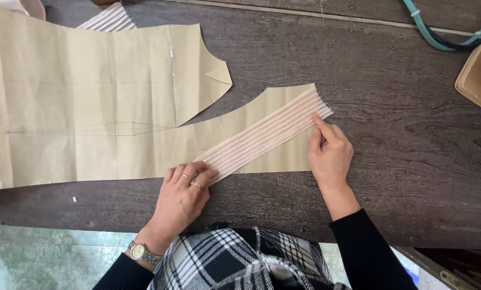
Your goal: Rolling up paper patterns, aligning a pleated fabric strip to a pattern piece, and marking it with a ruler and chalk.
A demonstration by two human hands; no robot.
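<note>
A long strip of pale pink pleated fabric [267,134] lies slanted across a tan paper pattern [90,107] on a dark wooden table [412,139]. My left hand [184,196], with rings and a wristwatch, presses flat on the strip's lower left end. My right hand [330,153] rests on the table beside the strip's upper right end, its index finger pointing onto the frayed edge. Neither hand grips anything.
Another piece of pleated fabric [109,20] peeks out behind the pattern at the top left. A teal and black cord [444,37] curves at the top right above a tan wooden block [479,78]. The table's near edge runs just below my hands.
</note>
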